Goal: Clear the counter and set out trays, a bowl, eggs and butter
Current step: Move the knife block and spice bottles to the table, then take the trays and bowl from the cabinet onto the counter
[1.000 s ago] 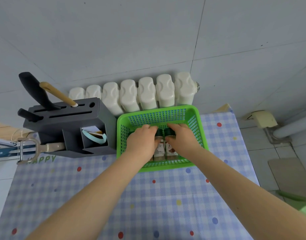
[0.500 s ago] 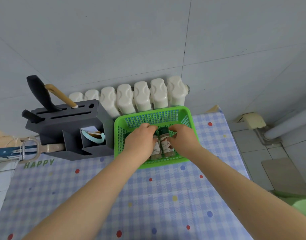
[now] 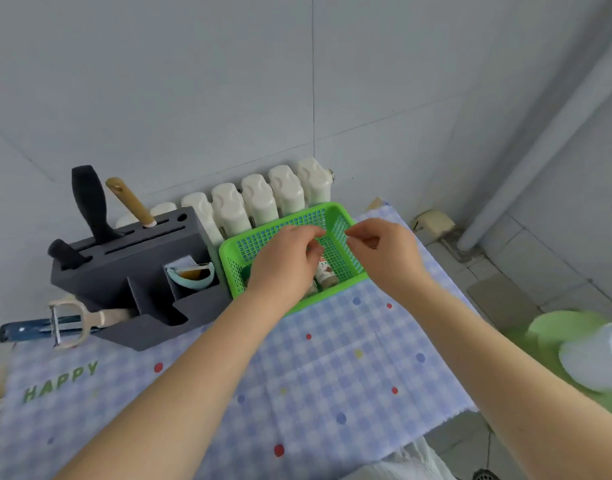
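Grey knife block at L on checked tabletop; green basket w/ spice jars beside it. Left hand over basket, right hand at its R rim, both loosely curled, holding nothing visible.

Both hands over the green basket at twelve o'clock, left hand above the jars, right hand empty, fingers curled.

Large pale grey wall tiles rise behind a cream radiator. At right, a grey pipe slants down to a tiled floor in soft, even light.
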